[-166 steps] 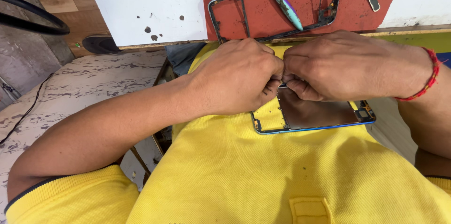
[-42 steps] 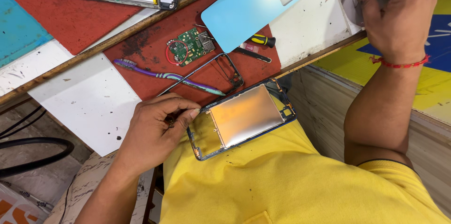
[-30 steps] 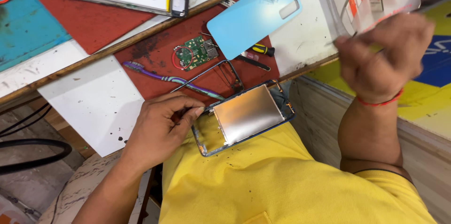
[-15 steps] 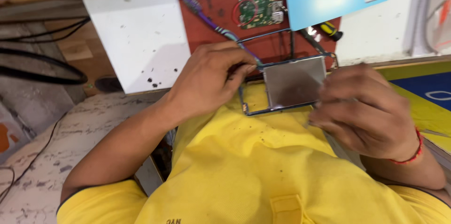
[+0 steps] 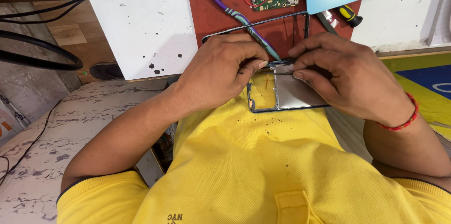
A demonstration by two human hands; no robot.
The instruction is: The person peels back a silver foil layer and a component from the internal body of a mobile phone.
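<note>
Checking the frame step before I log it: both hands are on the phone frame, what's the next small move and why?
Probably press or seat whatever sits at the top edge of the phone frame. The left hand pinches that edge and the right hand covers it with fingertips meeting there, the frame resting against the yellow shirt. The exact part under the fingers is hidden.

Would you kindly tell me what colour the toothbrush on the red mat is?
The toothbrush is purple with teal accents, in the head view.
</note>
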